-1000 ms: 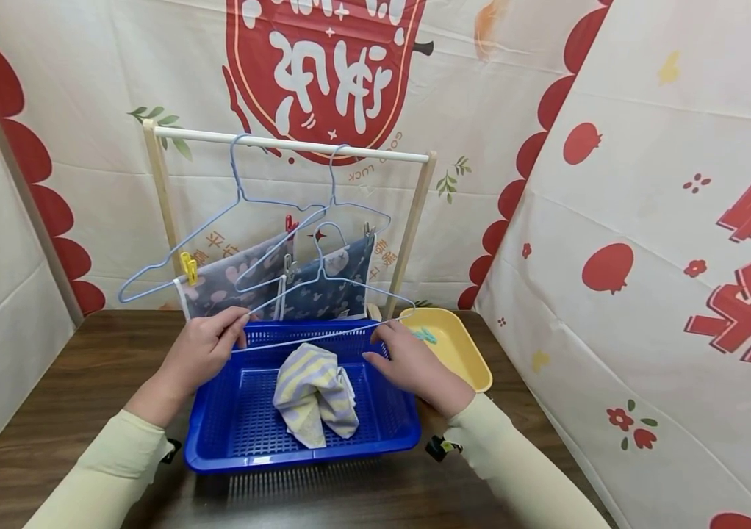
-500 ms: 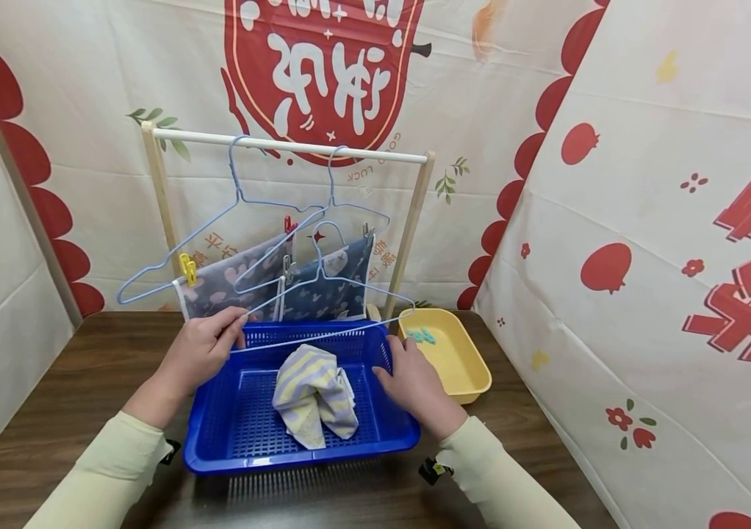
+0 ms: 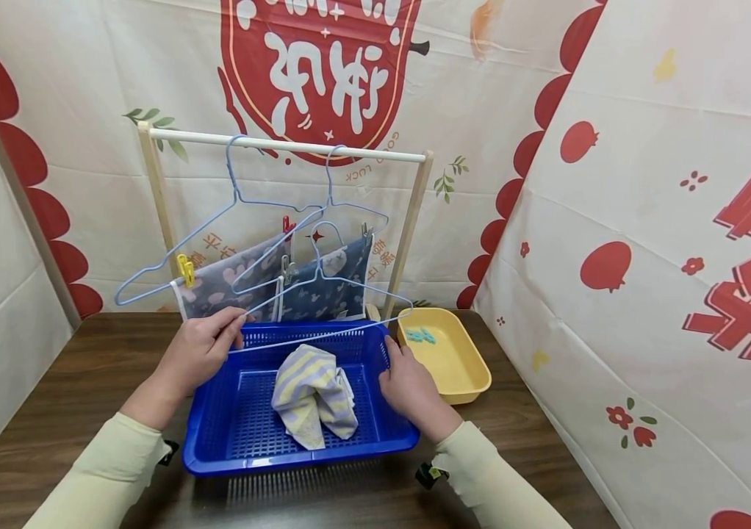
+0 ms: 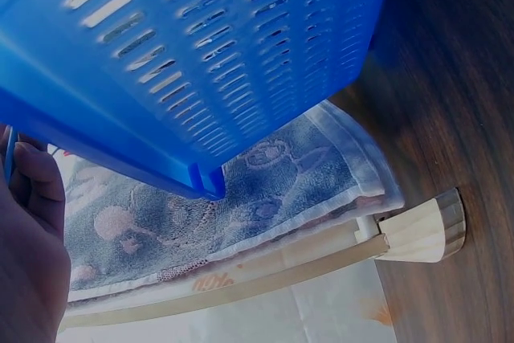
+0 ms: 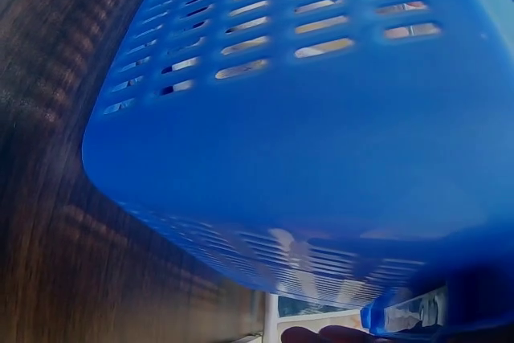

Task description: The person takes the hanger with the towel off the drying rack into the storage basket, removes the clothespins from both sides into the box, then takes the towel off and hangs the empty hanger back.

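Observation:
My left hand (image 3: 200,349) pinches the left end of a light blue wire hanger (image 3: 332,334), held over the back of a blue plastic basket (image 3: 250,461). At the basket's right rim, my right hand (image 3: 413,386) grips the edge, thumb on the inner side. Its fingertips (image 5: 329,333) show at the bottom of the right wrist view, near the rim. A crumpled yellow-and-lilac striped cloth (image 3: 314,389) lies inside the basket. Slotted basket walls (image 4: 233,46) fill much of both wrist views.
Behind the basket stands a rack with a white rail (image 3: 283,145). Two hangers hang there, carrying a grey-pink towel (image 3: 233,283) and a dark blue towel (image 3: 329,294) on clothespins (image 3: 186,270). A yellow tray (image 3: 461,367) with teal clips (image 3: 420,336) stands at the right.
My right hand has moved from near the hanger's right end down and slightly right onto the basket's rim. More of the yellow tray shows. The left hand and hanger have barely moved.

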`<move>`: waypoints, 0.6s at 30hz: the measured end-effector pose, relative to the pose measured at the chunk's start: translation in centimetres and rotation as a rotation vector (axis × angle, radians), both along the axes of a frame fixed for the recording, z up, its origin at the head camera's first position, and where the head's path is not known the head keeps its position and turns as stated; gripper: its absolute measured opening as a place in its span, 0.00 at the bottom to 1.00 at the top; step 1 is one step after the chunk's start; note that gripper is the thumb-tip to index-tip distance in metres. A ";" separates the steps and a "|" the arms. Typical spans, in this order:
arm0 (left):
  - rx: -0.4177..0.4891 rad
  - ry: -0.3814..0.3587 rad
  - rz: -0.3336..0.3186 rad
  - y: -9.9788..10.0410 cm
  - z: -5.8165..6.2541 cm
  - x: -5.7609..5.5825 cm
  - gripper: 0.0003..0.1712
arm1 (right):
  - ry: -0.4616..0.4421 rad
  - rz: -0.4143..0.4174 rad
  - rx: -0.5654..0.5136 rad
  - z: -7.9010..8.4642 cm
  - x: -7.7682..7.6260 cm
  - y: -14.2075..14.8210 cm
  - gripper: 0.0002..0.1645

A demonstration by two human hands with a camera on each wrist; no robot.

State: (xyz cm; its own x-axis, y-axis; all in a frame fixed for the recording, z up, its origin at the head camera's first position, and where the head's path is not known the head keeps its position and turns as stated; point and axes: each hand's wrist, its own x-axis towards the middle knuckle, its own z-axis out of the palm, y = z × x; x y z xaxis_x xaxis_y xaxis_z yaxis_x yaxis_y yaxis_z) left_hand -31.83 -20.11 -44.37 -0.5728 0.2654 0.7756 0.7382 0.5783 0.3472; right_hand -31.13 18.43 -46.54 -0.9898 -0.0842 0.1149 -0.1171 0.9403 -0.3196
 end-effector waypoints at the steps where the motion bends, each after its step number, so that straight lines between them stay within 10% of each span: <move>1: -0.002 -0.002 0.002 0.0 0.0 0.0 0.10 | -0.003 0.000 0.000 0.0 0.0 0.0 0.41; 18: -0.052 0.001 0.069 0.3 1.1 0.8 0.09 | 0.025 0.013 0.007 0.0 0.1 0.0 0.41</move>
